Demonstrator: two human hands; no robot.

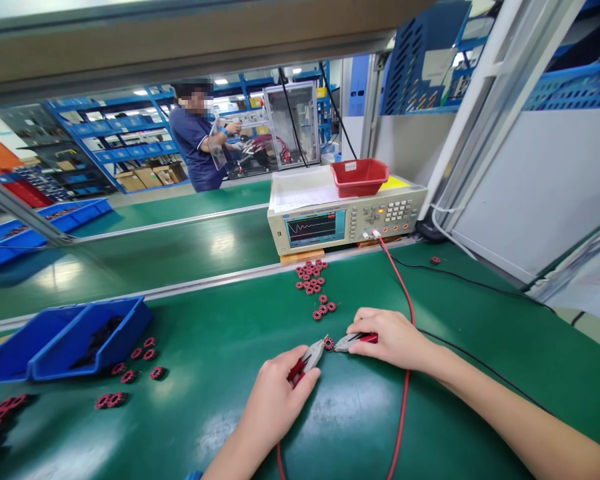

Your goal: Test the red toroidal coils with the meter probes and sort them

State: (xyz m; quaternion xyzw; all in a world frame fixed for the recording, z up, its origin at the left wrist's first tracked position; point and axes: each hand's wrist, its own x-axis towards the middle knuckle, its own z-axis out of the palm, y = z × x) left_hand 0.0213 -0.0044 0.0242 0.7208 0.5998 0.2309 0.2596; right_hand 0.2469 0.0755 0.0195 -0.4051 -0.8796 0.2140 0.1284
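My left hand (283, 389) is closed on a test clip with grey jaws and red grips (310, 360). My right hand (390, 337) pinches a matching test clip (353, 341). Between the two clip tips sits a small red-and-black wound coil core (329, 343); the tips are at its wire ends, though the exact contact is too small to tell. Beyond it, several similar coil cores (310, 277) lie in a loose group in front of a bench tester (347, 217), whose screen shows a decaying wave trace.
Blue bins (93, 340), one with dark parts, stand at left beside several more coils (129, 376). A red cable (404, 400) and a black cable (460, 271) cross the green bench. A red tray (360, 177) rests on the tester. A co-worker (200, 137) stands beyond the bench.
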